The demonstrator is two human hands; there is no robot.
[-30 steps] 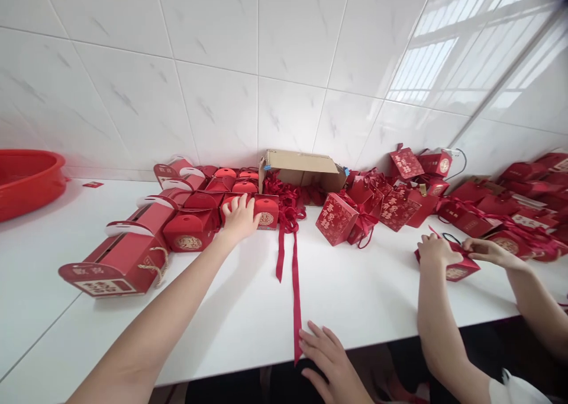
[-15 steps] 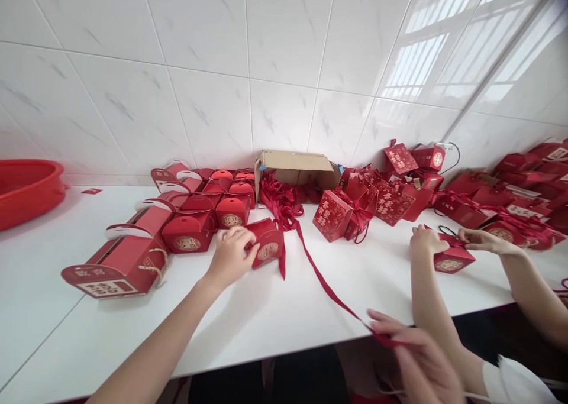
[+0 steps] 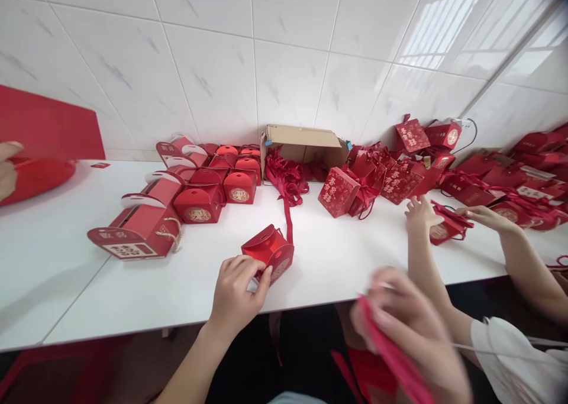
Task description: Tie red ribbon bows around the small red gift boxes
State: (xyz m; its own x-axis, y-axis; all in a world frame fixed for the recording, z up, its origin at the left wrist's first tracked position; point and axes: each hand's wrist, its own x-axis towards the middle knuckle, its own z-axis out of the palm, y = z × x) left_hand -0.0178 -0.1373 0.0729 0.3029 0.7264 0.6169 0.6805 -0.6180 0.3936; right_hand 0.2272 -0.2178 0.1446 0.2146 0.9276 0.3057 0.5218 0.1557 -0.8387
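Note:
My left hand [image 3: 237,291] is closed on a small red gift box [image 3: 268,251] with a gold emblem, tilted near the front edge of the white table [image 3: 133,291]. Below the table edge, my right hand [image 3: 412,327] is blurred by motion and grips a red ribbon [image 3: 393,359] that runs down and to the right. More red ribbons [image 3: 286,182] spill out of an open cardboard box [image 3: 304,146] by the wall.
Rows of small red boxes [image 3: 213,185] and a long red box [image 3: 142,232] stand at the left. A co-worker's hands [image 3: 419,212] work on a red box [image 3: 446,226] at the right, with piles of boxes [image 3: 510,179] behind. A red basin [image 3: 35,179] and another person's fingertip [image 3: 6,167] are at far left.
My left hand has pulled the small red box from the row to the table's front edge. My right hand has drawn the ribbon off the table and towards me.

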